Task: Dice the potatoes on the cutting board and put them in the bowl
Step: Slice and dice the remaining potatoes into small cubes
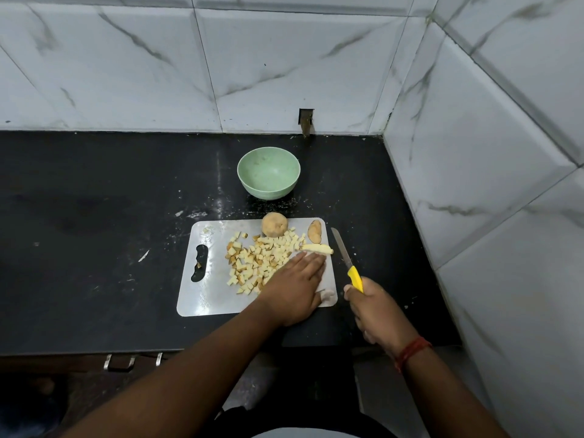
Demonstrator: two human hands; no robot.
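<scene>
A steel cutting board lies on the black counter. Several diced potato cubes are spread across its middle. A whole unpeeled potato and a potato slice sit at the far edge, with a cut strip beside them. My left hand lies flat on the board's right part, fingers straight, fingertips touching the cubes and the strip. To the right of the board, my right hand grips the yellow handle of a knife, blade pointing away. The green bowl stands beyond the board with nothing visible inside.
Marble-patterned tiled walls close the counter at the back and the right. The black counter stretches to the left. The counter's front edge carries metal drawer handles below. Small potato scraps dot the counter around the board.
</scene>
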